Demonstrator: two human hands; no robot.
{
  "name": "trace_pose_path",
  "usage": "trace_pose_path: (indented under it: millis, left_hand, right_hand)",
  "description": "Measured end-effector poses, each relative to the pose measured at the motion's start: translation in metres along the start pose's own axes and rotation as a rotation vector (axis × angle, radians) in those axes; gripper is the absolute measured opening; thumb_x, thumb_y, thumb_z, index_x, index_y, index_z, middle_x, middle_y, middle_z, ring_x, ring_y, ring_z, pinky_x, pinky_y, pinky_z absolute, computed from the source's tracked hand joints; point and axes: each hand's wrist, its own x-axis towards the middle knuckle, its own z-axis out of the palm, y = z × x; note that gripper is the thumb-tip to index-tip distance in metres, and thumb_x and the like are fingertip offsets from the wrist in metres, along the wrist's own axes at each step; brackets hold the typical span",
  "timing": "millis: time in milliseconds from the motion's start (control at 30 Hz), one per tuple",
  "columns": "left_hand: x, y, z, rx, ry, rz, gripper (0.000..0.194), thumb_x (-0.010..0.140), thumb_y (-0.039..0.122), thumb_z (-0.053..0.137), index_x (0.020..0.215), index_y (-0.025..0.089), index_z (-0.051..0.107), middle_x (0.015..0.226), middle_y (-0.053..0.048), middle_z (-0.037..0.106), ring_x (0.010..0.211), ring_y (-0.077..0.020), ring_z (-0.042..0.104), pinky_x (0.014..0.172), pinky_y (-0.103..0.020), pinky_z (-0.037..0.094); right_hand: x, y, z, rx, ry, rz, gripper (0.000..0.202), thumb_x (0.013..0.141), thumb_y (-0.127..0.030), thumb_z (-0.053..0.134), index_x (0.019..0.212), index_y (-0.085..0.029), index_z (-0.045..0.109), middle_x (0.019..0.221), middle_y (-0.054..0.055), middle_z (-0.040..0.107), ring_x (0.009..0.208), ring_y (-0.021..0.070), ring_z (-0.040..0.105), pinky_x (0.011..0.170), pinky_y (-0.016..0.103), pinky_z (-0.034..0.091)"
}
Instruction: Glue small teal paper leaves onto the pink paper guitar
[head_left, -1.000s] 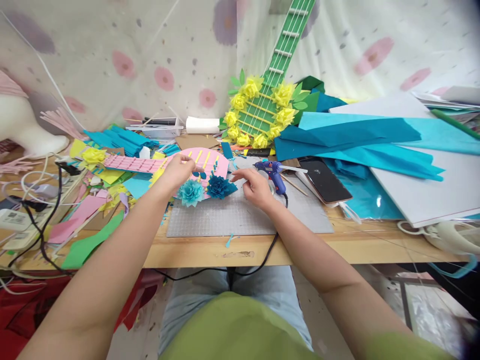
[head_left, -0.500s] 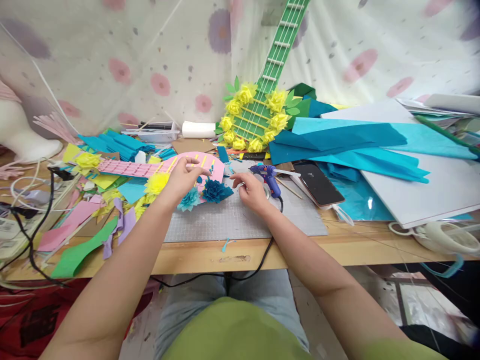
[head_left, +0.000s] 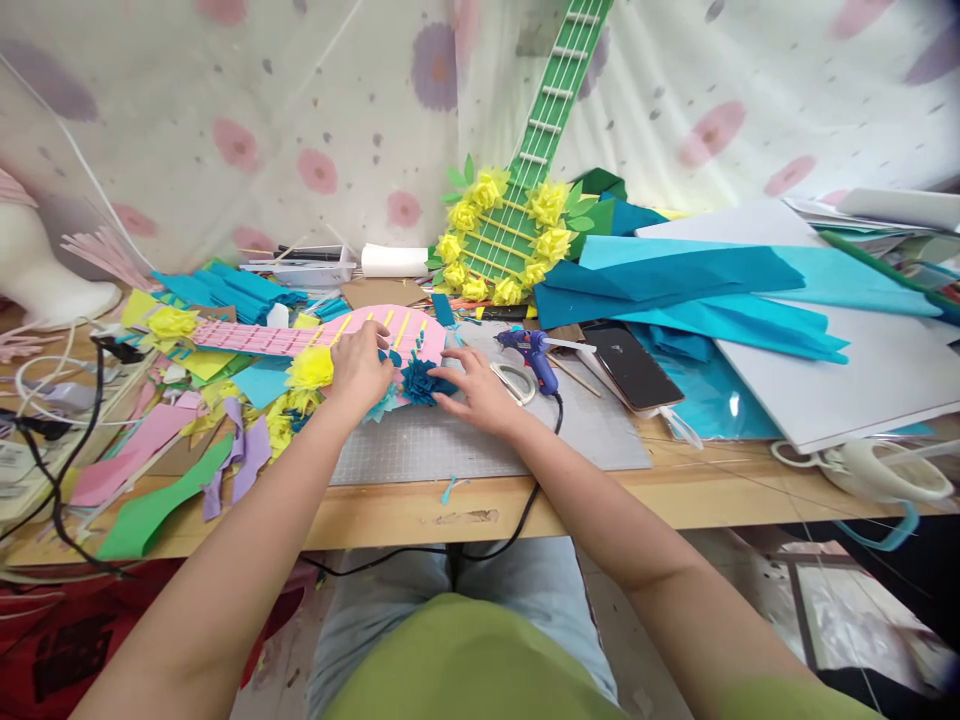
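Note:
A pink paper guitar (head_left: 409, 345) lies on the grey cutting mat (head_left: 405, 455), its neck pointing left. Paper flowers trim its lower edge: a yellow one (head_left: 310, 368), a light blue one (head_left: 385, 402) and a dark blue one (head_left: 419, 381). My left hand (head_left: 361, 370) rests palm down over the guitar body, fingers apart, partly covering the light blue flower. Spread fingers of my right hand (head_left: 481, 392) touch the dark blue flower's right side. Right of that hand, a purple glue gun (head_left: 536, 358) lies beside a roll of tape (head_left: 514, 383).
A green paper guitar with yellow flowers (head_left: 491, 225) leans at the back. Blue paper sheets (head_left: 675, 285), a phone (head_left: 634, 365) and a white mug (head_left: 885, 468) occupy the right. Coloured scraps (head_left: 150, 450) and cables (head_left: 60, 470) crowd the left. The glue gun's cord (head_left: 541, 470) hangs over the table edge.
My right hand has moved left and its fingers have spread onto the dark blue flower. My left hand has lowered onto the guitar body. The tape roll shows more fully.

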Motion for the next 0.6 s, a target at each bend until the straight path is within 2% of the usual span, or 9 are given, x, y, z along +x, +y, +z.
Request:
trace_pose_path:
  millis: [100, 200, 300, 433, 500, 600]
  left_hand:
    - [-0.003, 0.001, 0.002, -0.03, 0.006, 0.017, 0.034, 0.073, 0.018, 0.06, 0.105, 0.022, 0.051, 0.106, -0.007, 0.068, 0.109, -0.0301, 0.056, 0.094, -0.046, 0.037]
    - [-0.008, 0.008, 0.008, -0.026, -0.055, 0.095, 0.038, 0.07, 0.023, 0.065, 0.106, 0.021, 0.052, 0.108, -0.009, 0.067, 0.11, -0.0314, 0.055, 0.095, -0.046, 0.037]
    - [-0.01, 0.01, 0.012, 0.031, -0.05, 0.101, 0.034, 0.071, 0.016, 0.062, 0.104, 0.02, 0.054, 0.108, -0.011, 0.067, 0.113, -0.0327, 0.054, 0.096, -0.046, 0.035]
    - [-0.003, 0.002, 0.009, 0.062, 0.03, 0.049, 0.032, 0.072, 0.009, 0.056, 0.101, 0.02, 0.055, 0.108, -0.01, 0.067, 0.112, -0.0325, 0.054, 0.096, -0.047, 0.035]
    - [0.001, -0.004, 0.006, 0.046, 0.064, 0.021, 0.03, 0.072, 0.01, 0.055, 0.1, 0.021, 0.055, 0.106, -0.009, 0.068, 0.111, -0.0323, 0.055, 0.096, -0.048, 0.035]
    - [0.006, -0.012, -0.001, -0.021, 0.122, -0.009, 0.02, 0.074, 0.014, 0.056, 0.093, 0.022, 0.056, 0.103, -0.007, 0.069, 0.107, -0.0305, 0.057, 0.096, -0.047, 0.036]
  right_hand:
    - [-0.001, 0.004, 0.0, -0.013, 0.046, 0.085, 0.029, 0.087, -0.034, 0.057, 0.111, -0.02, 0.065, 0.123, 0.014, 0.056, 0.118, 0.0274, 0.046, 0.103, 0.048, 0.04]
    - [-0.001, 0.006, -0.004, -0.007, 0.083, 0.129, 0.027, 0.085, -0.03, 0.057, 0.108, -0.019, 0.065, 0.115, 0.012, 0.062, 0.112, 0.0266, 0.051, 0.1, 0.046, 0.042]
    - [0.0, 0.002, -0.007, 0.026, 0.092, 0.079, 0.032, 0.086, -0.027, 0.053, 0.115, -0.019, 0.062, 0.116, 0.011, 0.063, 0.111, 0.0252, 0.053, 0.1, 0.045, 0.042]
    - [0.003, -0.006, -0.005, 0.031, 0.025, -0.078, 0.038, 0.09, -0.036, 0.051, 0.124, -0.021, 0.059, 0.134, 0.012, 0.054, 0.123, 0.0254, 0.048, 0.105, 0.048, 0.039]
    - [0.005, -0.008, -0.002, 0.006, 0.007, -0.108, 0.039, 0.09, -0.042, 0.052, 0.121, -0.021, 0.062, 0.139, 0.013, 0.05, 0.126, 0.0264, 0.045, 0.106, 0.048, 0.038]
    - [0.006, -0.006, 0.001, -0.013, 0.021, -0.071, 0.035, 0.09, -0.042, 0.053, 0.113, -0.019, 0.066, 0.132, 0.013, 0.056, 0.123, 0.0261, 0.047, 0.106, 0.046, 0.039]
